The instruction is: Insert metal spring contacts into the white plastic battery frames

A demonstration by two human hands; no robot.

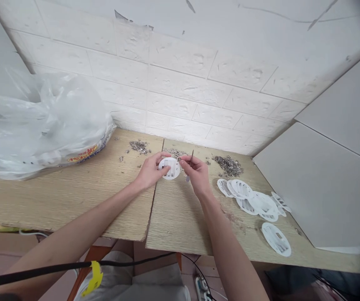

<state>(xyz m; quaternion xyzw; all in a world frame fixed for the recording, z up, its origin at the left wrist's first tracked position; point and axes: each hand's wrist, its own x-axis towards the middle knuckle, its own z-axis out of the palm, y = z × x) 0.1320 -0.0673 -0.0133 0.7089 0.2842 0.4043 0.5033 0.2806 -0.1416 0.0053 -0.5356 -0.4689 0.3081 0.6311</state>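
Fingers of the left hand (pixel 150 169) are clamping a white disc (pixel 175 166) by its left side, the thumb lying across its face and the other fingers passing behind. Fingers of the right hand (pixel 200 173) are closing around a slim metal tool (pixel 193 154), which is slanting through the grip, one end showing above and a flattened end below. Thumb and fingertip of this hand are meeting at the disc's right edge; whether they are pinching a small part there, I cannot tell. Both hands are holding the disc and tool just above the wooden tabletop (pixel 180 225), right of the seam between its two boards. Small metal parts are lying in three heaps: a left heap (pixel 139 146), a middle heap (pixel 174 153) partly hiding behind the hands, and a darker right heap (pixel 229 166). More white discs (pixel 261 202) are overlapping one another to the right of the right hand, while a single disc (pixel 276 239) is lying apart, nearer the front edge. A translucent plastic bag (pixel 42 121) is bulging on the left, near the white brick-patterned wall (pixel 180 104).
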